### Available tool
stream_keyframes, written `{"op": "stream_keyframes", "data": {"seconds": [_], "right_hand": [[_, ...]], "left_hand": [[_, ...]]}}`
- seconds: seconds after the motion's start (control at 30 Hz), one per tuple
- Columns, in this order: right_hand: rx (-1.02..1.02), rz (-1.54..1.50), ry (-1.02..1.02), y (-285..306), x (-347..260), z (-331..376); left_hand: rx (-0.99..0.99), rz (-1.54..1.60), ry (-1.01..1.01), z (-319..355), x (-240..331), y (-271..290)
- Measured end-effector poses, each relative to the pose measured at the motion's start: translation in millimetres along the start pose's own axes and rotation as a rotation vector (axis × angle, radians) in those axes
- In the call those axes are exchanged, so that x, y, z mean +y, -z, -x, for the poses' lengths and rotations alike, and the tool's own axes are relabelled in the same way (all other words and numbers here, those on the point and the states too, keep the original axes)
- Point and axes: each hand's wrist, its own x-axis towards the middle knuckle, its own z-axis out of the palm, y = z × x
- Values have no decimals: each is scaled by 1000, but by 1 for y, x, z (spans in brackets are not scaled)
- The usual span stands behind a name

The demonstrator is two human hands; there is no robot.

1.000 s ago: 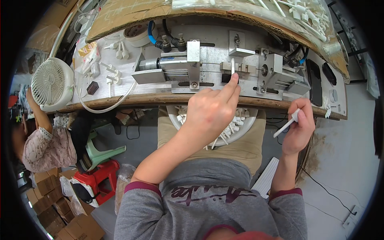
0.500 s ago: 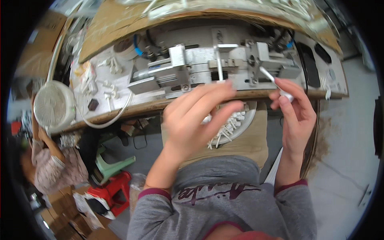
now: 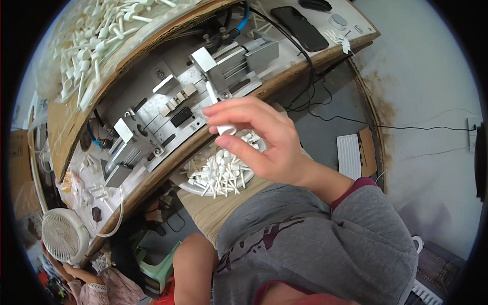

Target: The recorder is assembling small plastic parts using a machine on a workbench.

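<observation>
My right hand (image 3: 259,140) is held over the near edge of the bench, fingers curled, pinching a white plastic stick with a round cap (image 3: 227,130). The slim end of the stick points up toward the machine, partly covered by my fingers. Just beyond lies a metal clamping jig (image 3: 175,99), with a metal clamp block at either end and a small notched block in the middle. Below my hand, a round bowl (image 3: 189,188) on my lap holds a heap of similar white capped sticks (image 3: 222,170). My left hand is out of view.
A clear bag of white capped sticks (image 3: 96,46) lies on a cardboard sheet (image 3: 133,55) at the upper left. A white fan (image 3: 63,235) stands at the left, near another person's arm (image 3: 81,274). A black phone (image 3: 300,28) and black cables (image 3: 351,121) are to the right.
The view has turned, so the bench now slants. My left hand has left the view, and the white stick seen across the jig is gone. My right hand still holds its stick.
</observation>
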Motion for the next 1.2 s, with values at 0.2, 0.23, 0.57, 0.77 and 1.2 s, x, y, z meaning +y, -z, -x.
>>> {"op": "stream_keyframes", "data": {"seconds": [0.2,0.23,0.57,0.77,1.2], "right_hand": [[83,6,48,-2,3,3],[96,17,75,-3,3,3],[32,46,76,-7,0,1],[16,77,86,-6,2,0],[-128,373,267,-10,34,-22]], "left_hand": [[-87,6,132,-6,10,11],[-86,7,132,-6,14,14],[-393,-227,-195,-7,36,18],[-341,152,47,-5,30,23],[-531,-176,1,-11,44,31]]}}
